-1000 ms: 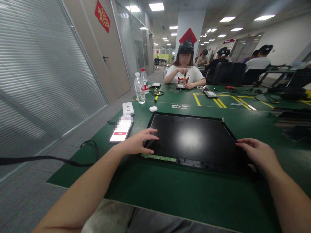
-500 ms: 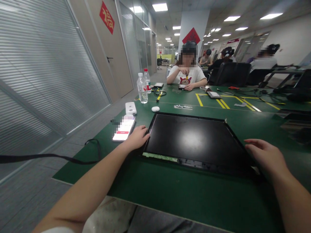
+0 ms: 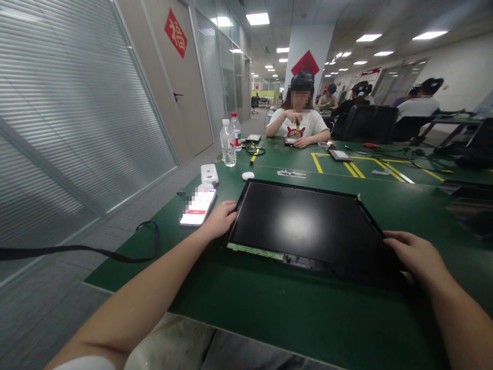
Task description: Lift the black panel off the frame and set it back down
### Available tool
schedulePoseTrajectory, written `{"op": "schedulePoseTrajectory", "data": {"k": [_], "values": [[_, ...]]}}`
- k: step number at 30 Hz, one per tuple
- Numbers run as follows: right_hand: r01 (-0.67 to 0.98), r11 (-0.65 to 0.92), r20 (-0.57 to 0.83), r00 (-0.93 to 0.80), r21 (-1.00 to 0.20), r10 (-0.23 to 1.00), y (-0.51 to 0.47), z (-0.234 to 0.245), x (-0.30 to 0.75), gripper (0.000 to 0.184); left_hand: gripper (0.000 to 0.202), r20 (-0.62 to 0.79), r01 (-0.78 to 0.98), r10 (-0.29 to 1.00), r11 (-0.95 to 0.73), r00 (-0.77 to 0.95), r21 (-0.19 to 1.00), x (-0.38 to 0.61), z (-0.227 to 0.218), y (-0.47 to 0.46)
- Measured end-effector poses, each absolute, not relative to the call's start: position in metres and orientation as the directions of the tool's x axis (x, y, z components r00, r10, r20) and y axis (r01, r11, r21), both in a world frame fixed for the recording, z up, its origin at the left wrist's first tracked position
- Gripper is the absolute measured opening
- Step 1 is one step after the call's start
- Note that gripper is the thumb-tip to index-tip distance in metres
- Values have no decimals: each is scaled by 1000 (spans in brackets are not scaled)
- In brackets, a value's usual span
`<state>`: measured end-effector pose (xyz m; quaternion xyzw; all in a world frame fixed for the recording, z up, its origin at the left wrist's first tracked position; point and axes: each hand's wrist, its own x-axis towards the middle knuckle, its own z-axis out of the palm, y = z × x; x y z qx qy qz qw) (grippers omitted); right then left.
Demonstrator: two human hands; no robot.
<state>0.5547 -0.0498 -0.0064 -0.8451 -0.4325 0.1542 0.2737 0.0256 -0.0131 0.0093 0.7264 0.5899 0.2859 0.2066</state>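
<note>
A large black display panel (image 3: 304, 223) lies flat on the green table (image 3: 277, 308), with a thin green circuit strip (image 3: 254, 252) along its near edge. My left hand (image 3: 219, 220) grips the panel's left edge, fingers curled under it. My right hand (image 3: 414, 254) holds the panel's right near edge, fingers wrapped over the side. The panel's near side looks slightly raised off the mat.
A smartphone (image 3: 197, 206) lies just left of my left hand, with a white box (image 3: 209, 173) and a white earbud case (image 3: 248, 176) beyond. Two water bottles (image 3: 228, 144) stand further back. A person (image 3: 297, 123) sits working across the table. A black cable (image 3: 77, 251) hangs off the left edge.
My left hand slid from the top of the screen to its left edge and curled round it. My right hand closed on the right edge.
</note>
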Motion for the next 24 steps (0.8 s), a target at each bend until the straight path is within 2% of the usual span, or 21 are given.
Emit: {"op": "schedulePoseTrajectory", "data": {"k": [2, 4, 7, 9, 15, 24], "values": [[637, -486, -37, 584, -598, 811, -48, -9, 557, 38, 37, 117, 548, 992, -124, 48, 827, 30, 13, -18], [634, -491, -34, 592, -597, 805, -48, -11, 558, 38, 39, -26, 322, 998, 42, -53, 946, 36, 19, -23], [639, -489, -12, 600, -594, 800, -48, -13, 556, 37, 47, -243, 27, 964, 247, -110, 969, 46, 29, -30], [650, -482, 8, 600, -587, 800, -49, -13, 555, 36, 51, -310, -107, 946, 300, -93, 948, 52, 35, -34], [670, -462, 6, 571, -581, 821, -49, -13, 559, 38, 58, -371, -226, 925, 345, -84, 911, 56, 41, -35], [684, -455, 12, 561, -570, 828, -47, -19, 563, 39, 50, -373, -350, 925, 326, -75, 878, 56, 34, -31]]}}
